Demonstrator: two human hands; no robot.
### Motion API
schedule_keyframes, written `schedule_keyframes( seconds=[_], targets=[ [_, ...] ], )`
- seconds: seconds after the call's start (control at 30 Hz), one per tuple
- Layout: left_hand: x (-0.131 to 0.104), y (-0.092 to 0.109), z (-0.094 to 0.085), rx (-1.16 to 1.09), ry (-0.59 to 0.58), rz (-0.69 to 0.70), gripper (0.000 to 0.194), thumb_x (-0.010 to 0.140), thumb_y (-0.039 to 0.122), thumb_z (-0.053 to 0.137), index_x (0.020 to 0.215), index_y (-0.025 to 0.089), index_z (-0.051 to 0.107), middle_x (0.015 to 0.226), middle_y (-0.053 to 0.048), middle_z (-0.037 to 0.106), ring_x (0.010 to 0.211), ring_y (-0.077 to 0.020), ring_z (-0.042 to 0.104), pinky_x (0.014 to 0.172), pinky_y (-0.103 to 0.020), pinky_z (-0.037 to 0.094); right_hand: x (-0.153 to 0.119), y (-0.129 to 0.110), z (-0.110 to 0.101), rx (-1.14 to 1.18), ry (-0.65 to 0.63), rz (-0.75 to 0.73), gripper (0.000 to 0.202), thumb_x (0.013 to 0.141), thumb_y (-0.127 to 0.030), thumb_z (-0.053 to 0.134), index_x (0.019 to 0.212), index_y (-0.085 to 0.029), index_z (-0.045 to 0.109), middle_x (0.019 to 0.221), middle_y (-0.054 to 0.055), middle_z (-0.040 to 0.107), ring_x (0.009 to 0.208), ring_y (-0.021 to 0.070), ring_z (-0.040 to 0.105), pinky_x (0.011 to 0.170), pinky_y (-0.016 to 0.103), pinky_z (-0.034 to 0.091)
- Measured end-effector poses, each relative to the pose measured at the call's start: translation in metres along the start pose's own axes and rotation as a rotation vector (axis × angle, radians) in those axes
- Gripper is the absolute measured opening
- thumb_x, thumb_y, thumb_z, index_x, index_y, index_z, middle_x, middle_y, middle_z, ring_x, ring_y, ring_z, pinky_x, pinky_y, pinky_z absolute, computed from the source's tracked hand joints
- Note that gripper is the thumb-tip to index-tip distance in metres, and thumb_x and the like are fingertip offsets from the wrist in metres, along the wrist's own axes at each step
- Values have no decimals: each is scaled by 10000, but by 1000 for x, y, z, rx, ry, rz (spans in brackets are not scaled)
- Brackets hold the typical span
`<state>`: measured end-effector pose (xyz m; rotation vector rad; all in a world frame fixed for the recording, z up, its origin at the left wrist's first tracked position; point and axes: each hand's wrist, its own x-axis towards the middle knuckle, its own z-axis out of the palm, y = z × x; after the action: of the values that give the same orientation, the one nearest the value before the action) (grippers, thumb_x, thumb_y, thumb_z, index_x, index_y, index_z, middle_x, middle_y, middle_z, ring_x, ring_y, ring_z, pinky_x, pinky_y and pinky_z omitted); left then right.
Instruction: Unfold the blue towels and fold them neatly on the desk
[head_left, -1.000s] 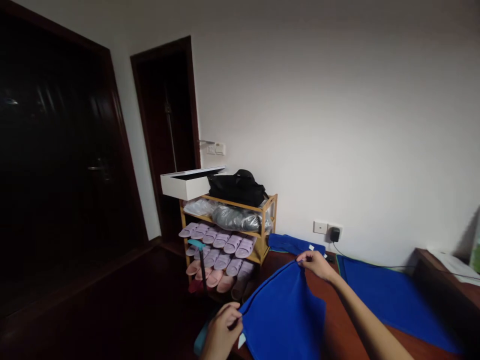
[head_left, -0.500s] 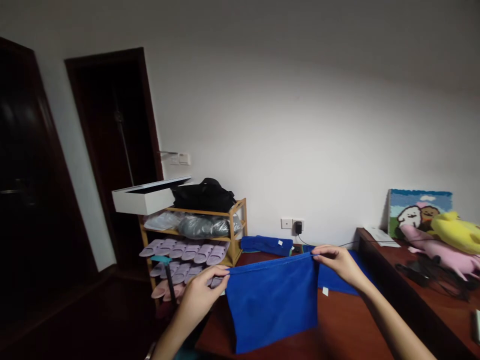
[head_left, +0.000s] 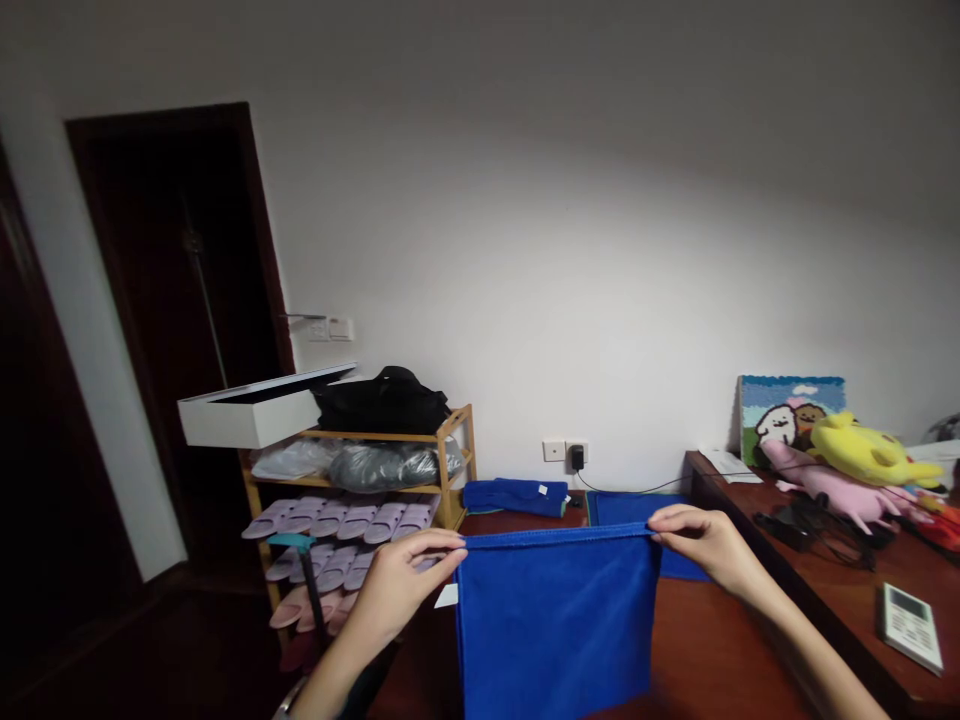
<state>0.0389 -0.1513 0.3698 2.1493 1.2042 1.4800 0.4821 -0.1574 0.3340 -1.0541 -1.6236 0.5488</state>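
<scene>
A blue cloth [head_left: 555, 620] hangs between my two hands, its top edge pulled nearly level. My left hand [head_left: 409, 580] pinches the top left corner, with a white tag [head_left: 447, 596] showing just below the fingertips. At the top right corner, my right hand [head_left: 701, 545] is closed in the same kind of pinch. The lower end of the cloth runs out of view at the bottom. Behind it, a folded blue cloth [head_left: 516, 496] lies at the back of the brown table [head_left: 720, 640], and another blue cloth [head_left: 637, 507] lies flat, partly hidden.
On the left stands a wooden rack [head_left: 450, 480] with slippers [head_left: 330, 518], a black bag [head_left: 382, 400] and a white box [head_left: 247, 420]. A raised desk at right holds plush toys [head_left: 862, 450], a picture [head_left: 791, 400] and a white remote [head_left: 911, 625]. A charger [head_left: 577, 457] is plugged into the wall.
The view has turned slightly right. My hands have spread a little and levelled the cloth's top edge, and its lower end now hangs below the frame.
</scene>
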Motion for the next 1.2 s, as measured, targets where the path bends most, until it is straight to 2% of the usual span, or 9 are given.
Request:
schedule_keyframes(
  seconds=[0.2, 0.37, 0.5, 0.67, 0.83, 0.9, 1.0, 1.13, 1.2],
  targets=[
    [4, 12, -1, -80, -34, -10, 205, 770, 439, 780, 772, 234, 792, 886, -60, 817, 830, -234, 772, 784, -314, 642, -6, -8, -9, -59, 17, -21, 364, 745, -602, 793, 821, -248, 831, 977, 102, 794, 971, 260, 739, 900, 377, 608],
    [5, 14, -2, -118, -11, 37, 174, 759, 403, 794, 739, 232, 773, 857, -59, 808, 837, -229, 768, 793, -311, 630, -12, -26, -18, -94, -11, 4, 364, 723, -602, 811, 828, -254, 835, 981, 103, 798, 976, 271, 743, 911, 383, 612],
    [1, 16, -3, -160, -26, 7, 157, 767, 376, 787, 743, 224, 752, 865, -65, 799, 855, -228, 764, 765, -294, 624, -16, -38, -24, -95, -19, 34, 371, 700, -606, 828, 801, -249, 834, 971, 109, 800, 948, 280, 750, 883, 375, 623],
    [-5, 23, 0, -204, -78, -26, 148, 783, 350, 767, 735, 221, 714, 855, -59, 785, 881, -225, 753, 783, -298, 618, -26, -33, -24, -115, 31, 50, 408, 683, -633, 827, 795, -241, 831, 967, 116, 799, 924, 284, 753, 871, 379, 627],
    [-6, 28, 7, -214, -122, -106, 213, 771, 410, 754, 717, 220, 673, 841, -52, 767, 857, -218, 737, 768, -308, 618, -38, -26, -24, -151, 125, 69, 429, 664, -657, 825, 769, -241, 821, 950, 109, 798, 922, 280, 745, 878, 368, 624],
    [-5, 31, 7, -218, -140, -131, 232, 770, 433, 743, 720, 220, 665, 839, -54, 760, 826, -213, 727, 738, -304, 614, -42, -30, -24, -151, 161, 105, 453, 647, -658, 834, 824, -241, 823, 925, 100, 798, 879, 271, 745, 831, 349, 634],
    [-11, 37, 3, -223, -199, -149, 230, 801, 449, 709, 748, 228, 681, 855, -63, 755, 790, -213, 705, 709, -309, 605, -46, -39, -25, -164, 201, 134, 489, 635, -652, 842, 912, -250, 820, 918, 87, 796, 847, 259, 743, 781, 321, 641],
    [-37, 47, -7, -123, -354, -115, 219, 854, 448, 658, 728, 288, 737, 852, -53, 746, 828, -241, 682, 786, -350, 591, -60, -47, -32, -236, 202, 49, 371, 650, -637, 833, 741, -278, 803, 899, 94, 786, 846, 271, 743, 766, 322, 647],
    [-54, 50, -6, -81, -460, -122, 222, 868, 429, 644, 708, 341, 769, 856, -39, 744, 779, -227, 673, 767, -347, 588, -68, -45, -36, -267, 199, 26, 330, 655, -614, 835, 737, -296, 804, 892, 93, 784, 815, 273, 744, 697, 314, 651]
  ],
)
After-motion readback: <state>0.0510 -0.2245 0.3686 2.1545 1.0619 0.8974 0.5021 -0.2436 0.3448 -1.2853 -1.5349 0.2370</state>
